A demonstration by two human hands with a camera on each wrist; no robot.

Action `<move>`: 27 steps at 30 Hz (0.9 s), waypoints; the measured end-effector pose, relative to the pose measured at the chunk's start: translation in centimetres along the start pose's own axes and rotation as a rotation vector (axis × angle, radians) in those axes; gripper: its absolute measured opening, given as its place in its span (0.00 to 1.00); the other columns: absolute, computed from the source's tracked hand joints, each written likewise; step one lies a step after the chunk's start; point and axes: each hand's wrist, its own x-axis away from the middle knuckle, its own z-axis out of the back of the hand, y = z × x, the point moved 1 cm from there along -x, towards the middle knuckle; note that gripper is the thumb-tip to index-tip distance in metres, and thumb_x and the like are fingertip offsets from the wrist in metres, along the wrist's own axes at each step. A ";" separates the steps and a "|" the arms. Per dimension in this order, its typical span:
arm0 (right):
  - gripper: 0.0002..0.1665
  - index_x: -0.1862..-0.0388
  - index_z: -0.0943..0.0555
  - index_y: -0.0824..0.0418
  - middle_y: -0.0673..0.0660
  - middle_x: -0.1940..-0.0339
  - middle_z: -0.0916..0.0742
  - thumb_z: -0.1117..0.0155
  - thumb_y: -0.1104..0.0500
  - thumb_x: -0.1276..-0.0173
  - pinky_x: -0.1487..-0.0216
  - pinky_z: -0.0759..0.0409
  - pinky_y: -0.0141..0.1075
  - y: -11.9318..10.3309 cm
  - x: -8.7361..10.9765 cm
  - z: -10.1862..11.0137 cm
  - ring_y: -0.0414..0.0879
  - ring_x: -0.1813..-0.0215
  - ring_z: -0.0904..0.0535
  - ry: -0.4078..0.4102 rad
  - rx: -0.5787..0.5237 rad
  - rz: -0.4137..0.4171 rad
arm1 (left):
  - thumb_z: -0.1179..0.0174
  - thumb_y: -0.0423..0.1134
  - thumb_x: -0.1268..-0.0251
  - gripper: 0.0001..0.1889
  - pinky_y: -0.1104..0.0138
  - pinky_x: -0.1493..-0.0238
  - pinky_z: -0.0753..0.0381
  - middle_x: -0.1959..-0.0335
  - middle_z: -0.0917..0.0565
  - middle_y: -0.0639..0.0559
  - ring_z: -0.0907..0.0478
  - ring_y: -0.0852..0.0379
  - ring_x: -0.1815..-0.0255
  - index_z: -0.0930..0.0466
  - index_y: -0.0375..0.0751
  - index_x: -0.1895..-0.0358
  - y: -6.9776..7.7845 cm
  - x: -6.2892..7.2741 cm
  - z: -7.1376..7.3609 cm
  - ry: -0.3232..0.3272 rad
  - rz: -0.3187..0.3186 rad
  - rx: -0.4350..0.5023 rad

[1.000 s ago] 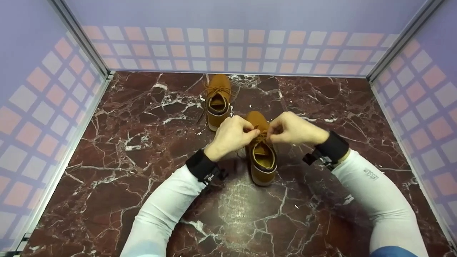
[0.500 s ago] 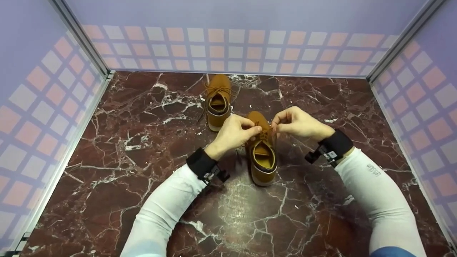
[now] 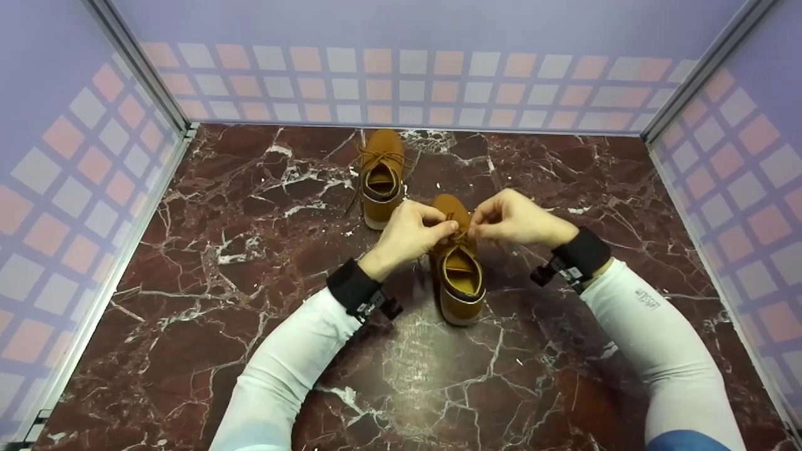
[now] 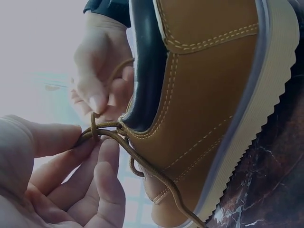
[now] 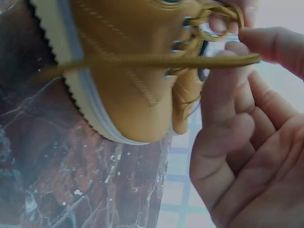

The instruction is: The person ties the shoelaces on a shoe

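Note:
A tan lace-up shoe (image 3: 462,309) stands on the marbled surface, toe pointing away. Over its tongue, my left hand (image 3: 407,233) pinches a looped brown shoelace (image 4: 159,173) between thumb and index finger. Another strand wraps across that loop in the left wrist view. On the shoe's right side my right hand (image 3: 519,217) pinches the shoelace (image 5: 232,14) close to the eyelets, thumb against index finger. A loose lace end (image 5: 142,61) crosses in front of the shoe in the right wrist view, passing over the index finger.
A matching second shoe (image 3: 382,210) with tied laces stands farther back on the left. Purple panels (image 3: 401,25) with pink and white squares enclose the dark red marbled surface (image 3: 250,313) at the back and both sides.
My right hand drew a lace outward to the right, then came back in close to the shoe's front. The left hand barely moved and kept its pinch on the loop.

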 end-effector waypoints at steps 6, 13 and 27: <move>0.05 0.63 0.05 0.64 0.61 0.72 0.06 0.22 0.63 0.25 0.75 0.24 0.23 0.1 -0.7 -1.2 0.32 0.78 0.20 0.018 0.080 0.032 | 0.26 0.43 0.25 0.08 0.72 0.61 0.25 0.62 0.03 0.49 0.20 0.64 0.68 0.01 0.45 0.58 0.0 0.0 -0.1 0.015 -0.014 -0.024; 0.03 0.60 0.05 0.60 0.56 0.69 0.05 0.22 0.65 0.31 0.69 0.24 0.22 0.0 -1.3 -2.3 0.33 0.73 0.19 0.140 0.221 0.147 | 0.26 0.42 0.25 0.08 0.70 0.56 0.19 0.57 0.02 0.48 0.11 0.56 0.61 0.01 0.44 0.54 0.1 0.1 -0.1 0.022 -0.060 -0.019; 0.07 0.58 0.09 0.66 0.45 0.76 0.11 0.33 0.69 0.27 0.78 0.24 0.24 0.8 -1.1 -2.9 0.33 0.80 0.23 0.012 -0.337 -0.085 | 0.23 0.43 0.27 0.09 0.69 0.52 0.12 0.56 0.02 0.46 0.06 0.50 0.56 0.02 0.42 0.53 -0.2 0.2 0.1 0.019 -0.090 0.027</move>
